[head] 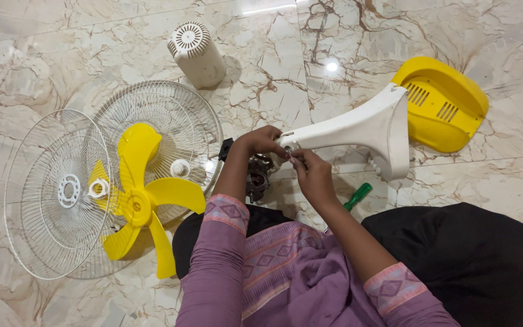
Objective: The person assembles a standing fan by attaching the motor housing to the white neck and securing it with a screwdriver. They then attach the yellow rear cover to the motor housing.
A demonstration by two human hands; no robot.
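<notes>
Seated on a marble floor (346, 36), a person's left hand (261, 140) and right hand (311, 174) both grip the narrow end of a white fan stand (358, 127), held above the lap beside a yellow blade (143, 197).

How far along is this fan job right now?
Done, by the look of it: two grilles, the yellow blade, the motor cover and the yellow base cover lie apart on the floor. In hand: left hand and right hand meet at the narrow end of the white stand, beside the motor. Whether that joint is apart yet is hidden.
</notes>
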